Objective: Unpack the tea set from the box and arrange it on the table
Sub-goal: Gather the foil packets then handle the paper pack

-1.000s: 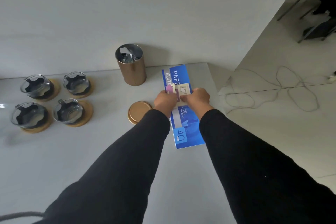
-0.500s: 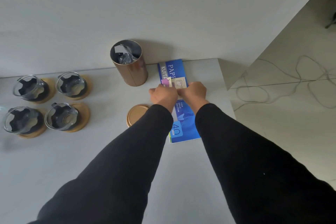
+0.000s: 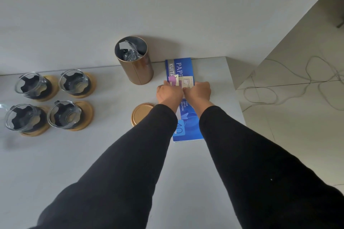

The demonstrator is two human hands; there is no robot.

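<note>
Bare hands — left [image 3: 169,93] and right [image 3: 198,92] — both pinch small paper packets [image 3: 183,83] above the blue booklet [image 3: 183,69].

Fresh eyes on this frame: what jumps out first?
Two black-sleeved arms meet mid-table, left hand and right hand pinching small paper cards over a blue paper pack. Beside it stands an open bronze cylindrical tin; four glass cups on round wooden coasters sit far left.
</note>
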